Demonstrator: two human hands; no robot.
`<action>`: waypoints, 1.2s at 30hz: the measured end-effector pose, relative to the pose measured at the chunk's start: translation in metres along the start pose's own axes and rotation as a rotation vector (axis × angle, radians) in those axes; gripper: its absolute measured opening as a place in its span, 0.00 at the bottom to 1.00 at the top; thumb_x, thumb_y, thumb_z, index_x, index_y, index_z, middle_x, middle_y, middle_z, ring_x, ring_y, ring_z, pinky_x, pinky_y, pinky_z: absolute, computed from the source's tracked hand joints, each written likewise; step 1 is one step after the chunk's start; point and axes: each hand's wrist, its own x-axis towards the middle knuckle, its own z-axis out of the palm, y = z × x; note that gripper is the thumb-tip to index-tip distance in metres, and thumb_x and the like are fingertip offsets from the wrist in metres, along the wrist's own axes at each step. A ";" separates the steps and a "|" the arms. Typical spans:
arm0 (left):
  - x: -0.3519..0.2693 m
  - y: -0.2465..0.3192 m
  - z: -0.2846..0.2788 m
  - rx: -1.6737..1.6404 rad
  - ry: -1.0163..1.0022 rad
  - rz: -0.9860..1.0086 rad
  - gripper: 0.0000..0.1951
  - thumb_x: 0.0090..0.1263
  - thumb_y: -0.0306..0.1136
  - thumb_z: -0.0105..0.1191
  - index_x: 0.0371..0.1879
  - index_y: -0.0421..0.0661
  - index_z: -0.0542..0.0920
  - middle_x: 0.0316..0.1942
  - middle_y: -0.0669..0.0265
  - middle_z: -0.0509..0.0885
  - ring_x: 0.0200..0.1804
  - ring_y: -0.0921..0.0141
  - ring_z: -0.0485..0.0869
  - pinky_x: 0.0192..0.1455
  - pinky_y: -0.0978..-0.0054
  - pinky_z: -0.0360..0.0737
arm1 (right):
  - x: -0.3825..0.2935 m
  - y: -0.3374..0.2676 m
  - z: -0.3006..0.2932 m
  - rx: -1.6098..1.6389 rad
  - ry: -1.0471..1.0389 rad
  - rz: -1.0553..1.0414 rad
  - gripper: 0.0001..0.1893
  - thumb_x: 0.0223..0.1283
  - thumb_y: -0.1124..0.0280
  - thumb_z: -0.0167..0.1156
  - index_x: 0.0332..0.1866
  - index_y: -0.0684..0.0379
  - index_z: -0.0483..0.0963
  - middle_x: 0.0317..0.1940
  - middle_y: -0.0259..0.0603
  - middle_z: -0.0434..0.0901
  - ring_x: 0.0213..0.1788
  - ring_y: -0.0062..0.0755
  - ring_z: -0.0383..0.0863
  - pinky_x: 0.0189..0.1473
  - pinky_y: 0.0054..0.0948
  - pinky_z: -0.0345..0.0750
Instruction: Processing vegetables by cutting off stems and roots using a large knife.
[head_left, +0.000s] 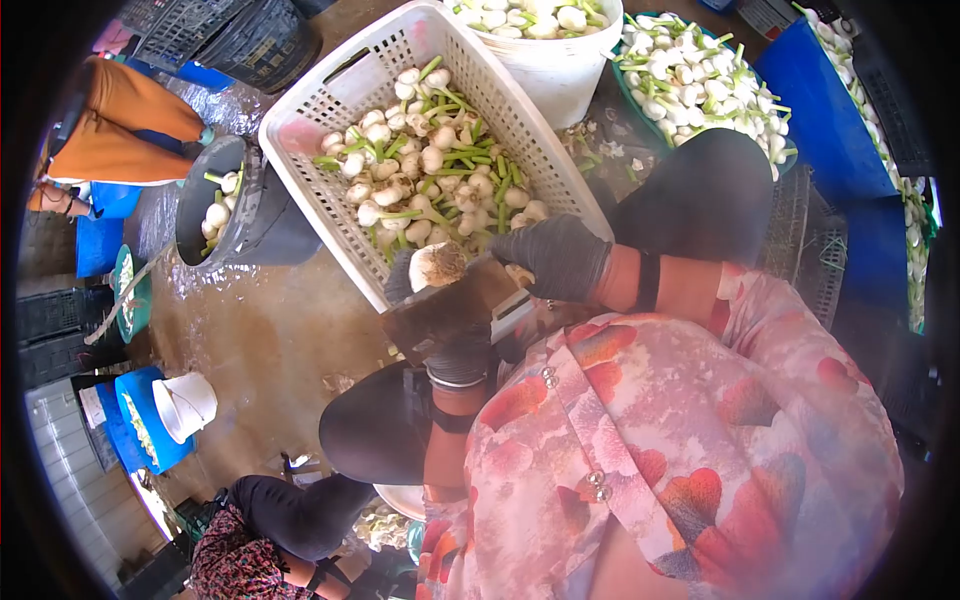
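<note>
My left hand (459, 361), in a dark glove, is shut on a garlic bulb (437, 265) with its root end showing. A flat brown plate (442, 307) with a pale metallic strip at its right end hides the middle of this hand. My right hand (559, 256), also gloved, is curled at the plate's upper right corner. A small tan piece (519, 276) shows beneath its fingers; whether the hand grips this piece or the plate is unclear. Just beyond both hands stands a white perforated plastic basket (300, 142) holding many garlic bulbs (431, 161) with short green stems.
A white bucket (555, 82) and a green tub (626, 79), both with garlic, stand beyond the basket. Left of it is a dark bucket (281, 217) on the wet floor (247, 322). Blue bins (825, 120) line the right. Two other people (124, 127) (247, 555) are nearby.
</note>
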 end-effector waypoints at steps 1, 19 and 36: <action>0.001 -0.001 0.005 -0.009 0.006 0.006 0.15 0.64 0.36 0.55 0.49 0.46 0.77 0.47 0.63 0.78 0.47 0.66 0.78 0.50 0.71 0.75 | -0.002 0.004 0.004 -0.017 -0.002 0.028 0.21 0.46 0.70 0.59 0.51 0.50 0.74 0.32 0.45 0.82 0.38 0.47 0.84 0.38 0.44 0.77; 0.025 0.002 0.015 -1.099 0.324 -0.432 0.32 0.55 0.23 0.65 0.60 0.42 0.65 0.46 0.61 0.73 0.48 0.68 0.75 0.51 0.72 0.75 | 0.012 0.014 0.026 0.053 0.074 0.025 0.17 0.48 0.69 0.59 0.48 0.52 0.74 0.29 0.46 0.82 0.33 0.47 0.84 0.37 0.44 0.77; 0.048 -0.006 -0.019 -1.252 0.224 -0.331 0.39 0.43 0.26 0.70 0.60 0.41 0.67 0.58 0.55 0.70 0.61 0.58 0.70 0.65 0.63 0.67 | 0.031 0.040 0.032 0.928 -0.010 0.260 0.26 0.62 0.41 0.56 0.40 0.57 0.77 0.17 0.35 0.75 0.21 0.26 0.77 0.26 0.29 0.74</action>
